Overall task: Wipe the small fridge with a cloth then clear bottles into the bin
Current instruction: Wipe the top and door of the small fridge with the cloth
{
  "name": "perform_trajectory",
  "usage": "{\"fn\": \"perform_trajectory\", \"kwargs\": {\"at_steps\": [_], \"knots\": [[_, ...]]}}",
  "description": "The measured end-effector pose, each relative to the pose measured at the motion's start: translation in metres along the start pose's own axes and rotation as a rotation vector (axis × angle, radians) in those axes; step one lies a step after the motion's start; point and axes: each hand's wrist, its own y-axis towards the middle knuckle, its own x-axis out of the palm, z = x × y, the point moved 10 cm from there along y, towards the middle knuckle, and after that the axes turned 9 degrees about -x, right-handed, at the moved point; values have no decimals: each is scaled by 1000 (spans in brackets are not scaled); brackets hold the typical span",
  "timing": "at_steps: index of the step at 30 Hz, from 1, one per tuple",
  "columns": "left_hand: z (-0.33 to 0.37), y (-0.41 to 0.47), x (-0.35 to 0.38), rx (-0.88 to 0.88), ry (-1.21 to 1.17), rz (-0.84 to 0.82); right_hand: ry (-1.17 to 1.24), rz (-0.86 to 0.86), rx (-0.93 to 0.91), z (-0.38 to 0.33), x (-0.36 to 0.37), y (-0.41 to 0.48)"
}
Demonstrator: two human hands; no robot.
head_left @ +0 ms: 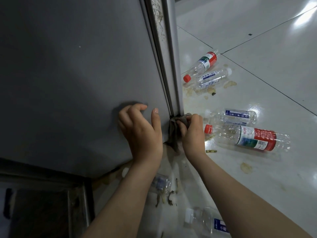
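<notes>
Floor (257,177): glossy pale tiles with dark grout lines, marked with brownish stains and small scraps (thickest near the fridge base).
Fridge (77,74): plain grey panel filling the left of the view; a door seam (164,57) with a dirty strip runs down its right edge.
Cloth (173,133): grey, bunched, pressed against the lower end of the seam; its long axis follows the fridge edge, loose end hanging towards the floor.
Right hand (192,133): fingers and thumb curled round the cloth, gripping it against the fridge edge.
Left hand (140,131): rests on the grey panel just beside the cloth; fingers loosely bent, thumb extended, holding nothing.
Near red-label bottle (247,138): lies on its side, long axis left to right, red cap pointing towards the right hand.
Near blue-label bottle (236,115): lies just behind it, roughly parallel.
Far red-label bottle (202,66): lies diagonally, cap towards the fridge.
Far blue-label bottle (211,78): lies beside it, touching or nearly so.
Bottom bottle (205,220): lies between the forearms, blurred.
</notes>
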Motion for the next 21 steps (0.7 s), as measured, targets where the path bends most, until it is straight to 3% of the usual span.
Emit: {"fn": "perform_trajectory", "kwargs": {"at_steps": [7, 15, 21], "knots": [[0, 7, -5, -117, -50, -129, 87, 18, 9, -43, -41, 1], [31, 4, -39, -345, -102, -344, 95, 34, 143, -124, -111, -4], [96, 23, -103, -325, -121, -429, 163, 111, 292, -193, -174, -12]]}}
